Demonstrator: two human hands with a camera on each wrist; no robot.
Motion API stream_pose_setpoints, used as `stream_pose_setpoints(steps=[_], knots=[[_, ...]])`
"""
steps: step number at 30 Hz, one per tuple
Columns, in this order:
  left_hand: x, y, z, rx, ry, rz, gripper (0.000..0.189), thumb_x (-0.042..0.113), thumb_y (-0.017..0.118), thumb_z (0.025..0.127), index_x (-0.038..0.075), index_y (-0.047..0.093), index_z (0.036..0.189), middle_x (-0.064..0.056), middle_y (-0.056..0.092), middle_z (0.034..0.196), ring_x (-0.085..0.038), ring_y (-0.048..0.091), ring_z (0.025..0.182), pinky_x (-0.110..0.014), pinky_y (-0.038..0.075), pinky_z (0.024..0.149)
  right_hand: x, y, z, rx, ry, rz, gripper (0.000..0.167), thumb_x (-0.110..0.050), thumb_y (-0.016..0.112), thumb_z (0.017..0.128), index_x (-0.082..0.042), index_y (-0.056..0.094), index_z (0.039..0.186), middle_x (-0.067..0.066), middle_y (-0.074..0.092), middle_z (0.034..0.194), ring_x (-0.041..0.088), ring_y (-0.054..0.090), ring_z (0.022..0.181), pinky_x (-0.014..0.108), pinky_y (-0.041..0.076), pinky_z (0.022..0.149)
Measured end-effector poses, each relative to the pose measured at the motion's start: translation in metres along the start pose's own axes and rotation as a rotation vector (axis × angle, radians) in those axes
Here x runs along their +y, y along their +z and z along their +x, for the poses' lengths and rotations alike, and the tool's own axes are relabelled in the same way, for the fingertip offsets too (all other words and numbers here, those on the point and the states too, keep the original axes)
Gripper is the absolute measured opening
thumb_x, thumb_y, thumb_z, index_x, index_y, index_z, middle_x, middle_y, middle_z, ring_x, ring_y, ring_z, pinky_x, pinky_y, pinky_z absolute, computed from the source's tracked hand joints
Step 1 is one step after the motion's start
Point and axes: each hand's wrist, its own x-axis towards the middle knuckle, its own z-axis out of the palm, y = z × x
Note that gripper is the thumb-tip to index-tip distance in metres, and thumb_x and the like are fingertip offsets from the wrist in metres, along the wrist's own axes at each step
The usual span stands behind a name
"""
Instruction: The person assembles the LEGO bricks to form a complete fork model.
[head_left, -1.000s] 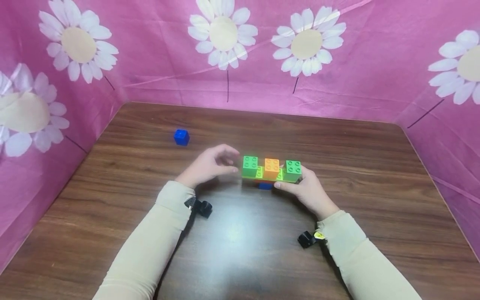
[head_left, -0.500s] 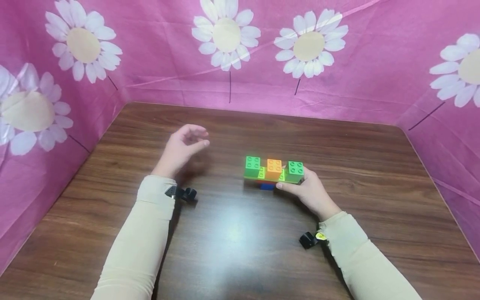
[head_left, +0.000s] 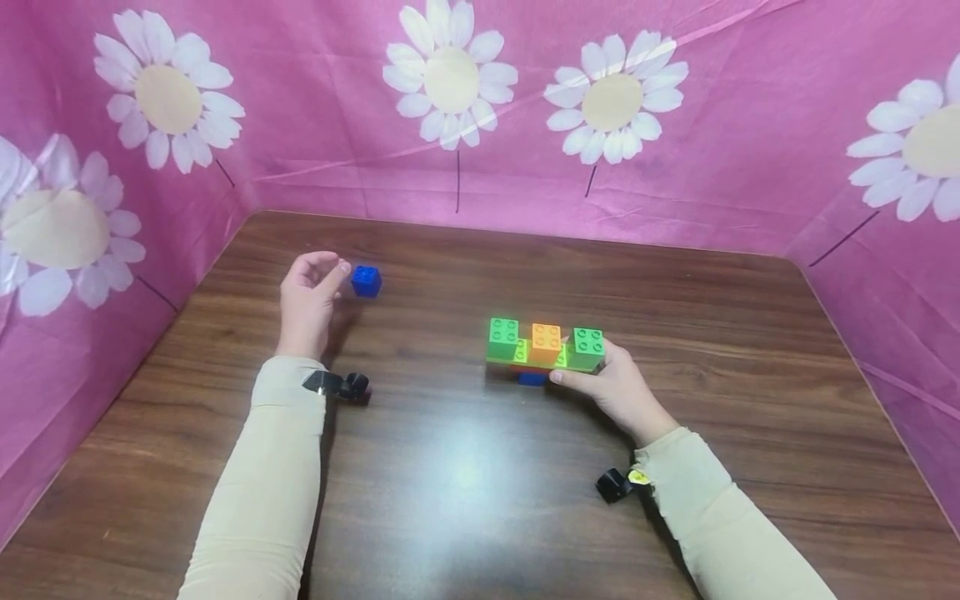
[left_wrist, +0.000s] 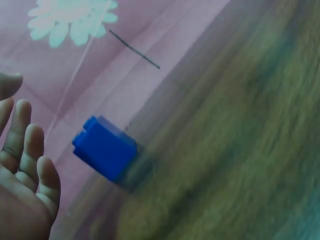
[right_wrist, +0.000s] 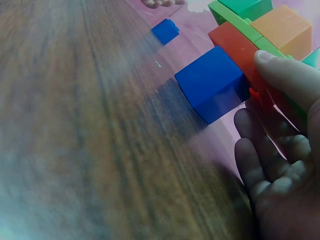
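Observation:
A loose blue toy brick [head_left: 366, 282] sits on the table at the far left. Just left of it is my left hand [head_left: 303, 304], fingers loosely bent; the left wrist view shows a gap between the fingers [left_wrist: 34, 150] and the brick. My right hand [head_left: 626, 392] holds the right end of a brick structure [head_left: 546, 340], its thumb pressed on the near side. Two green bricks and an orange brick [right_wrist: 287, 32] top its lime-green plate. Below come a red brick [right_wrist: 237, 47] and a blue brick [right_wrist: 212, 85]. Some right fingers are hidden behind the structure in the head view.
The wooden table [head_left: 450, 533] meets a pink cloth [head_left: 315, 108] with printed daisies along its back and sides. Small black cameras [head_left: 613, 485] stick out inward from both wrists.
My left hand has moved away from the structure, leftward over the table, to the left side of the loose blue brick. The right hand and the structure stay nearly in place.

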Motion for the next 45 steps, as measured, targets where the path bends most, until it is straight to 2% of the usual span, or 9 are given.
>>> stream_pose_setpoints(steps=[8,14,18,21,26,31,34,37,45], knots=[[-0.011,-0.008,0.002,0.008,-0.067,0.050,0.022,0.009,0.074,0.091,0.013,0.063,0.109,-0.001,0.065,0.105,-0.015,0.058,0.089,-0.027,0.046,0.069,-0.001,0.000,0.000,-0.001,0.000,0.010,0.056,-0.029,0.085,0.081,-0.005,0.062,0.126,0.010,0.070,0.117,0.016,0.064,0.106,0.024,0.050,0.091],[-0.019,-0.009,0.006,-0.003,-0.075,0.055,0.041,0.004,0.072,0.091,0.009,0.058,0.129,-0.015,0.055,0.138,-0.013,0.058,0.082,-0.021,0.046,0.061,-0.003,0.000,-0.001,-0.006,0.002,0.021,0.055,-0.027,0.085,0.082,-0.004,0.062,0.126,0.010,0.070,0.117,0.017,0.063,0.106,0.024,0.049,0.092],[-0.021,-0.010,0.007,-0.061,-0.082,0.109,0.055,0.005,0.071,0.092,0.008,0.049,0.142,-0.014,0.048,0.149,-0.012,0.059,0.089,-0.021,0.046,0.065,-0.002,0.000,-0.001,-0.001,-0.004,0.020,0.055,-0.027,0.085,0.082,-0.005,0.062,0.126,0.010,0.070,0.117,0.016,0.064,0.106,0.024,0.050,0.091],[-0.022,-0.010,0.006,-0.108,-0.097,0.161,0.058,0.006,0.071,0.092,0.008,0.047,0.144,-0.013,0.050,0.147,-0.011,0.059,0.091,-0.021,0.047,0.067,-0.002,0.000,-0.001,0.003,-0.005,0.012,0.055,-0.028,0.085,0.081,-0.005,0.062,0.126,0.010,0.070,0.117,0.015,0.064,0.106,0.024,0.050,0.091],[-0.021,-0.012,0.005,-0.184,-0.106,0.320,0.057,0.015,0.071,0.094,0.009,0.047,0.145,-0.010,0.053,0.145,-0.009,0.059,0.099,-0.021,0.050,0.076,-0.001,0.000,-0.001,-0.001,-0.009,0.014,0.055,-0.027,0.085,0.082,-0.005,0.062,0.125,0.010,0.070,0.116,0.015,0.064,0.105,0.025,0.050,0.091],[-0.018,-0.010,0.006,-0.242,-0.108,0.477,0.065,0.023,0.072,0.094,0.009,0.042,0.149,-0.011,0.052,0.146,-0.015,0.059,0.107,-0.025,0.050,0.088,0.000,0.000,0.000,-0.003,-0.019,0.019,0.054,-0.026,0.085,0.082,-0.004,0.062,0.126,0.011,0.070,0.116,0.015,0.065,0.105,0.023,0.051,0.091],[-0.018,-0.008,0.008,-0.245,-0.102,0.562,0.068,0.027,0.073,0.093,0.007,0.043,0.150,-0.015,0.054,0.143,-0.021,0.059,0.108,-0.031,0.049,0.094,0.001,0.000,0.000,-0.006,-0.017,0.027,0.055,-0.026,0.086,0.081,-0.005,0.062,0.126,0.010,0.070,0.116,0.015,0.065,0.105,0.023,0.051,0.090],[-0.018,-0.005,0.011,-0.229,-0.095,0.604,0.066,0.029,0.073,0.093,0.006,0.045,0.148,-0.016,0.055,0.142,-0.025,0.058,0.110,-0.038,0.047,0.099,0.000,0.000,0.001,-0.004,-0.010,0.038,0.055,-0.027,0.086,0.080,-0.006,0.063,0.125,0.008,0.071,0.115,0.016,0.065,0.104,0.024,0.051,0.090],[-0.020,-0.003,0.013,-0.230,-0.085,0.634,0.064,0.028,0.073,0.093,0.006,0.047,0.147,-0.017,0.056,0.140,-0.030,0.059,0.110,-0.043,0.046,0.102,-0.002,0.000,-0.001,0.002,0.001,0.036,0.056,-0.026,0.087,0.080,-0.006,0.062,0.126,0.009,0.070,0.116,0.017,0.065,0.104,0.024,0.052,0.089]])
